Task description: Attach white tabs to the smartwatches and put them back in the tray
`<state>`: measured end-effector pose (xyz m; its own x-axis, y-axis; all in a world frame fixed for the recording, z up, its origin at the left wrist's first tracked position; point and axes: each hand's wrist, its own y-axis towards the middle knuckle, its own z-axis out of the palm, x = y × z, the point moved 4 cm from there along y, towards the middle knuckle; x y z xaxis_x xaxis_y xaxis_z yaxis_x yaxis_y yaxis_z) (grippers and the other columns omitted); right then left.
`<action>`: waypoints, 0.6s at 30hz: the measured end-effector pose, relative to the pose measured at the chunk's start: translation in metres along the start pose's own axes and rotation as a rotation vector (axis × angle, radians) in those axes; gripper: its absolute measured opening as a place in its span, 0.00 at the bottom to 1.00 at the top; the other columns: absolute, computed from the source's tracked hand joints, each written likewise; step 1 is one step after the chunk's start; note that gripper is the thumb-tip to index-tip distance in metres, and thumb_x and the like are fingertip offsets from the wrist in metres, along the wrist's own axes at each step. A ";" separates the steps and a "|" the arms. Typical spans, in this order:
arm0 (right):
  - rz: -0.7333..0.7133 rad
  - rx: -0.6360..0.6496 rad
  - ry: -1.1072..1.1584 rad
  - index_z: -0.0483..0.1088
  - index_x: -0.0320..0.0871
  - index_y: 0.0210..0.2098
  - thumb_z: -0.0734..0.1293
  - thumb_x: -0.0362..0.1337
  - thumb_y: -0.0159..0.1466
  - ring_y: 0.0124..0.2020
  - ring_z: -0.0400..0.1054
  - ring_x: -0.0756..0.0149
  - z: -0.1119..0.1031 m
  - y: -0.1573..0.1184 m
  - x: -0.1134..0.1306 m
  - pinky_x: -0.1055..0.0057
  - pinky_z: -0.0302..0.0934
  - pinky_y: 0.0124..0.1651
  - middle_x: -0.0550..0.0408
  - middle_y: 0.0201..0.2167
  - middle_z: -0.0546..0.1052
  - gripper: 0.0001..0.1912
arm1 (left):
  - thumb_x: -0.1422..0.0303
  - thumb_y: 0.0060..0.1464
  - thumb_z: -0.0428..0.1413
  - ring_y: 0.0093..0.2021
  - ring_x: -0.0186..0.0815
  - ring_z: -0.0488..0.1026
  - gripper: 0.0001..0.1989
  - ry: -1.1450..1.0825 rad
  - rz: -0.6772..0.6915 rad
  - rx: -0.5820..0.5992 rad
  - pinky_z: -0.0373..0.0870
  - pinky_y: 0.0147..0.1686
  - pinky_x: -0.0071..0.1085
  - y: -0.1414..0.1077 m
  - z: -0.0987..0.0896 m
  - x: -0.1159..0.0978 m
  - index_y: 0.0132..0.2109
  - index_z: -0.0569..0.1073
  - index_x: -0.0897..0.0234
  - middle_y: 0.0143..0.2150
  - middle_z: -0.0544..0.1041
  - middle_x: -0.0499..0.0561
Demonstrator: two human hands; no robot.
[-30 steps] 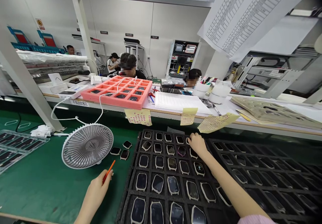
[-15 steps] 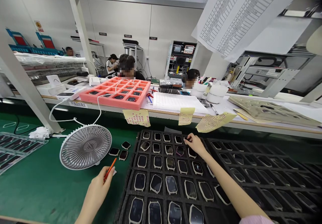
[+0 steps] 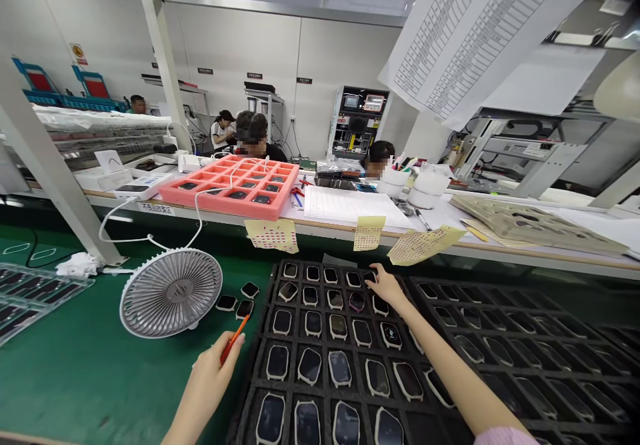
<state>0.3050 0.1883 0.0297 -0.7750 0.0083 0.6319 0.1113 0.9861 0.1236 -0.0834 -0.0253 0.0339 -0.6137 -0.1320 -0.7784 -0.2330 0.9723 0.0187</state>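
My left hand (image 3: 213, 368) is closed around a slim orange pen-like tool (image 3: 234, 340), its tip pointing up and away over the green mat. Three small watches lie loose beyond that tip; the nearest watch (image 3: 245, 309) is close to it. At the back row of a black foam tray (image 3: 295, 386), my right hand (image 3: 387, 288) has thumb and forefinger on a smartwatch (image 3: 369, 276) in its slot, partly covered by the fingers. Rows of similar square-faced watches fill the tray around it; one watch (image 3: 391, 336) has a lit dial.
A grey fan (image 3: 173, 292) stands left of the tray on the green mat (image 3: 120, 385). A second black tray (image 3: 500, 338) of watches lies right. Above, a shelf bears a pink foam tray (image 3: 225, 205) and papers (image 3: 353, 206). Several people sit beyond.
My left hand has moved right and slightly down with the orange tool. The right hand's fingers have spread a little around the watch in the back row.
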 end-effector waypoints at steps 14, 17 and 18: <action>-0.036 0.580 1.280 0.63 0.47 0.40 0.65 0.42 0.58 0.15 0.54 0.74 0.015 -0.113 0.133 0.73 0.50 0.20 0.64 0.21 0.63 0.12 | 0.45 0.54 0.47 0.16 0.25 0.45 0.24 -0.670 0.025 0.553 0.43 0.15 0.22 -0.010 0.043 -0.097 0.30 0.64 0.63 0.16 0.55 0.38; 0.057 0.721 1.479 0.65 0.46 0.36 0.66 0.40 0.61 0.13 0.51 0.77 0.022 -0.141 0.160 0.76 0.47 0.17 0.66 0.18 0.62 0.07 | 0.45 0.53 0.48 0.15 0.24 0.45 0.25 -0.696 0.046 0.570 0.43 0.14 0.21 -0.009 0.051 -0.112 0.29 0.66 0.64 0.15 0.55 0.38; 0.076 0.728 1.488 0.64 0.46 0.34 0.66 0.40 0.62 0.13 0.51 0.78 0.023 -0.146 0.165 0.77 0.46 0.16 0.66 0.18 0.62 0.06 | 0.45 0.54 0.48 0.15 0.24 0.45 0.25 -0.706 0.047 0.562 0.44 0.14 0.21 -0.008 0.053 -0.113 0.29 0.66 0.64 0.15 0.54 0.38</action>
<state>0.1464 0.0494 0.0981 0.5003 0.3238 0.8030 -0.5090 0.8603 -0.0298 0.0279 -0.0083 0.0888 0.0359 -0.1208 -0.9920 0.2970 0.9491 -0.1048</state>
